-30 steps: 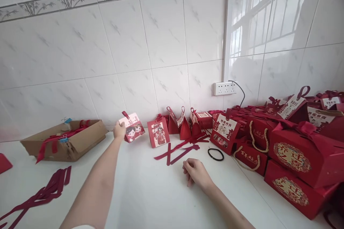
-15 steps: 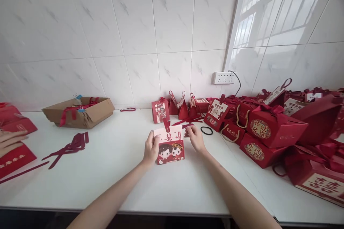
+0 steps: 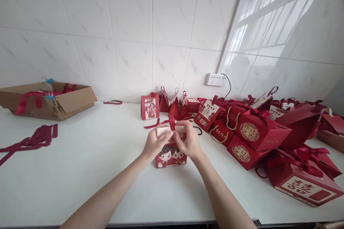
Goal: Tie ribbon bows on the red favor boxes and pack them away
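A small red gift box (image 3: 170,154) printed with a cartoon couple stands on the white counter (image 3: 88,164) in front of me. My left hand (image 3: 155,142) and my right hand (image 3: 188,140) are both closed around its top, pinching the flap where a short red ribbon tab (image 3: 172,122) sticks up. Behind it stand several small red boxes (image 3: 149,106) against the tiled wall.
A cardboard box (image 3: 48,100) with red ribbons sits at the back left. Loose red ribbon strips (image 3: 32,140) lie on the left. A heap of larger red gift boxes (image 3: 258,133) fills the right side. Another person's hand (image 3: 329,138) shows at the far right. A wall socket (image 3: 215,79) is behind.
My left hand carried the cartoon box from the back wall to the counter's middle. Both hands have since moved from its sides onto its top.
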The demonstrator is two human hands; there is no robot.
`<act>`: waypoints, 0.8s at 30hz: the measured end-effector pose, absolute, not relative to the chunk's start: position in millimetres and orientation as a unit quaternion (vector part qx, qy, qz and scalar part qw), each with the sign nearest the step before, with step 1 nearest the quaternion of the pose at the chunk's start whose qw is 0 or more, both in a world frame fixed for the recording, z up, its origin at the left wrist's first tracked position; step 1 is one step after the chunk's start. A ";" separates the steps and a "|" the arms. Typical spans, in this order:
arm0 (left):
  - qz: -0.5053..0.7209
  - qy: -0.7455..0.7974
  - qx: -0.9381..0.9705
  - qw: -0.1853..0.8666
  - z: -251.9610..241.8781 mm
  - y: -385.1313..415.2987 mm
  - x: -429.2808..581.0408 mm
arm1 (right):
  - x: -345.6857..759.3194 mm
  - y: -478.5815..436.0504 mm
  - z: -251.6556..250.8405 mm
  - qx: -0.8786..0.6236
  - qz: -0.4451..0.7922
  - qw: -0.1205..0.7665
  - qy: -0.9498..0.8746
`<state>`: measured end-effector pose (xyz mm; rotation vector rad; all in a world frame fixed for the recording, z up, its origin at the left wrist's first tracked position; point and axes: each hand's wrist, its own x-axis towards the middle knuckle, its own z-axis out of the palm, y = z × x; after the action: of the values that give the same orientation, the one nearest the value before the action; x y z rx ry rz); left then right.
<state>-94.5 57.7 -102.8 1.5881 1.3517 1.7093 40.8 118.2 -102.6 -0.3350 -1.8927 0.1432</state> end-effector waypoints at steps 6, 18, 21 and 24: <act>0.598 0.494 0.601 0.195 -103.9 59.5 -105.5 | 37.2 114.5 -102.9 -0.119 0.035 0.546 -0.828; 0.598 0.508 0.597 0.167 -106.9 58.9 -102.2 | 37.5 110.1 -101.0 -0.143 0.035 0.560 -0.815; 0.596 0.510 0.596 0.170 -105.8 58.1 -101.7 | 36.4 109.7 -101.8 -0.146 0.023 0.570 -0.808; 0.595 0.508 0.597 0.178 -105.1 57.6 -101.2 | 35.9 109.2 -101.6 -0.151 0.014 0.572 -0.806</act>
<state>-101.2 57.6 -105.1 1.6877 1.4363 1.6841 35.9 109.2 -101.6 -0.3543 -1.8910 0.0333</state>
